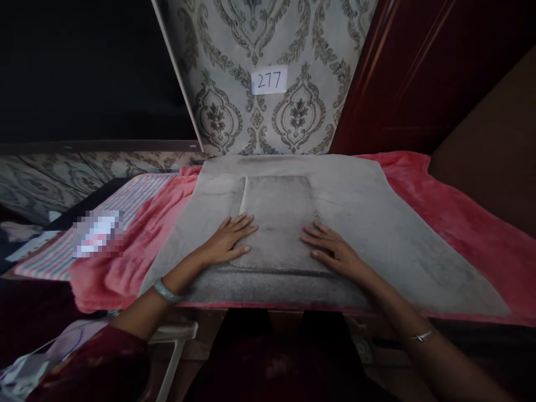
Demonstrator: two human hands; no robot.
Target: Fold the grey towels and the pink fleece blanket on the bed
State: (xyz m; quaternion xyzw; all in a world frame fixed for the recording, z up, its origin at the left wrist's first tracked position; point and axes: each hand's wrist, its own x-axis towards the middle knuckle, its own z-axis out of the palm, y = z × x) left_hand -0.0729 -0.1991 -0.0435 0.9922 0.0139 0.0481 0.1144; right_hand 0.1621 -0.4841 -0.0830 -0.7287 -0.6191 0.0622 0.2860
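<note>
A folded grey cloth (278, 223) lies in a rectangle on a larger grey plush sheet (360, 195). My left hand (230, 240) rests on its left edge, fingers spread and pointing inward. On the opposite edge lies my right hand (333, 247), also flat with its fingers apart. Neither hand grips anything. A pale strip shows along the upper left side of the folded cloth, and a fold line runs across near its front edge.
Under the grey sheet is a pink fleece blanket (456, 212), spread over the table. A striped cloth (138, 192) and a blurred-out item (98, 233) lie at left. A dark screen (92, 72) stands behind them. Paper marked 277 (269, 80) hangs on the patterned wall.
</note>
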